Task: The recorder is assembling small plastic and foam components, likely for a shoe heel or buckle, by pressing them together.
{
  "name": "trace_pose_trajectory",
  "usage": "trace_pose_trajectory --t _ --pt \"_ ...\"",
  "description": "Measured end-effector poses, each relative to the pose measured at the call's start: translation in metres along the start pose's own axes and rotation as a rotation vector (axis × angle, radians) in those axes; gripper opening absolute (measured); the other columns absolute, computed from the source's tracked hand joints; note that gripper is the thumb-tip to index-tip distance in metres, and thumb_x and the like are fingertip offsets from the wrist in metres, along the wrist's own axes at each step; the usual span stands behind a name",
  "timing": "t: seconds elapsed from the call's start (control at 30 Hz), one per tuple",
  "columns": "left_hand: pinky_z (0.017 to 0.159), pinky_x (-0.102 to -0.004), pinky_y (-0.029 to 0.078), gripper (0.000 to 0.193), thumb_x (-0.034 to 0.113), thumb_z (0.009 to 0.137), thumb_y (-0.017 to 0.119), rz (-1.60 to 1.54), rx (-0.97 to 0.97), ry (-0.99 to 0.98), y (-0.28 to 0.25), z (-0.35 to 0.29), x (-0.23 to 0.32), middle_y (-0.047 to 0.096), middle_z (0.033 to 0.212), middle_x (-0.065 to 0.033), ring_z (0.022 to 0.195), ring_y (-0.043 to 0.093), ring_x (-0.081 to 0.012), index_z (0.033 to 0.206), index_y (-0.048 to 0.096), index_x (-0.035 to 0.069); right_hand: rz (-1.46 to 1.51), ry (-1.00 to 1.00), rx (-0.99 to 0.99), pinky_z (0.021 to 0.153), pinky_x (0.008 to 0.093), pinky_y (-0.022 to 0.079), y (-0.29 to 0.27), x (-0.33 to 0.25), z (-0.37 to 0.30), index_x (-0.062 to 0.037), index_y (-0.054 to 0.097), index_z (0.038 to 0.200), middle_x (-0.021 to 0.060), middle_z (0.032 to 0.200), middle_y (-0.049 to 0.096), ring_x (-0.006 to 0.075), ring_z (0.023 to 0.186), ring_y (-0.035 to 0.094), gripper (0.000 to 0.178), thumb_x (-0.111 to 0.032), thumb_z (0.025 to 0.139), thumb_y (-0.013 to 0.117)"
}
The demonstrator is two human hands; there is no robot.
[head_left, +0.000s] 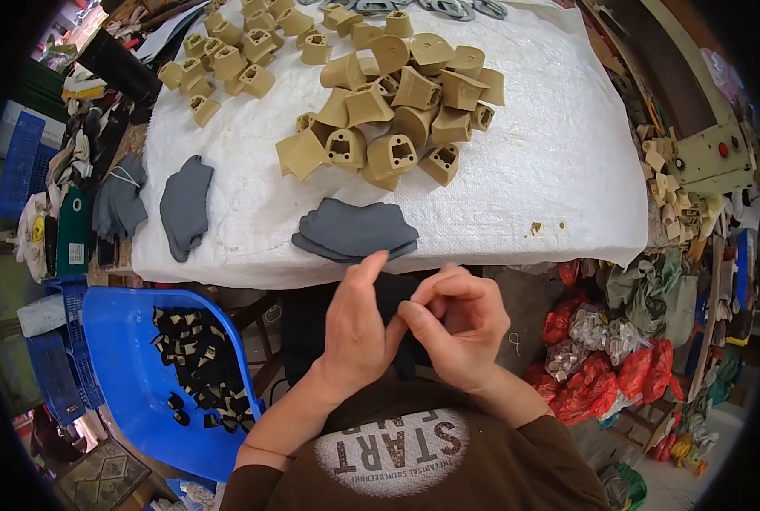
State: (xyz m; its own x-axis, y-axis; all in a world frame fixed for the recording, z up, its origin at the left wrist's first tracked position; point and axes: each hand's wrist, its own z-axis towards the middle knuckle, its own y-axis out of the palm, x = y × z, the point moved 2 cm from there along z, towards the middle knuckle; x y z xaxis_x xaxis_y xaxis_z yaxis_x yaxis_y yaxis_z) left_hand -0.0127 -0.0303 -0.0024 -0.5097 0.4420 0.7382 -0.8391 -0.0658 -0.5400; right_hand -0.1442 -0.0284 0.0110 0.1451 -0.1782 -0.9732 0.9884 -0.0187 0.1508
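Note:
My left hand is held upright in front of my chest, its fingers stretched out. Beside it my right hand has its thumb and fingers curled into a pinch that meets the left hand's fingers. Whatever may be in that pinch is hidden. Just beyond the hands, at the table's near edge, lies a small stack of dark grey cut pieces. Farther back is a heap of beige shoe heels, with hollow ends showing on several of them.
White woven sheeting covers the table. More beige heels lie back left. Another grey piece stack rests on the left side. A blue tub below holds small black-and-beige pieces. Red plastic bags stand at right.

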Motion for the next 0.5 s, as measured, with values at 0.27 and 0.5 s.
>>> trace_pose_trajectory --t 0.27,0.5 --pt "0.083 -0.0317 0.044 0.050 0.017 0.087 0.044 -0.686 -0.569 -0.334 -0.016 0.007 0.003 0.060 0.095 -0.0168 0.089 0.061 -0.0286 0.132 0.033 -0.001 0.278 0.274 -0.464 0.081 0.0282 0.043 -0.022 0.016 0.039 -0.0014 0.061 0.099 0.0094 0.111 0.052 0.0142 0.089 0.052 0.014 -0.008 0.089 0.054" --pt "0.087 -0.0292 0.041 0.038 0.015 0.089 0.042 -0.720 -0.563 -0.362 -0.012 0.005 0.004 0.053 0.108 -0.0107 0.098 0.051 -0.0187 0.122 0.045 -0.004 0.107 -0.044 -0.774 0.086 0.0334 0.041 -0.014 0.019 0.044 -0.0031 0.064 0.084 0.0080 0.106 0.061 0.0189 0.094 0.054 0.013 -0.012 0.087 0.055"
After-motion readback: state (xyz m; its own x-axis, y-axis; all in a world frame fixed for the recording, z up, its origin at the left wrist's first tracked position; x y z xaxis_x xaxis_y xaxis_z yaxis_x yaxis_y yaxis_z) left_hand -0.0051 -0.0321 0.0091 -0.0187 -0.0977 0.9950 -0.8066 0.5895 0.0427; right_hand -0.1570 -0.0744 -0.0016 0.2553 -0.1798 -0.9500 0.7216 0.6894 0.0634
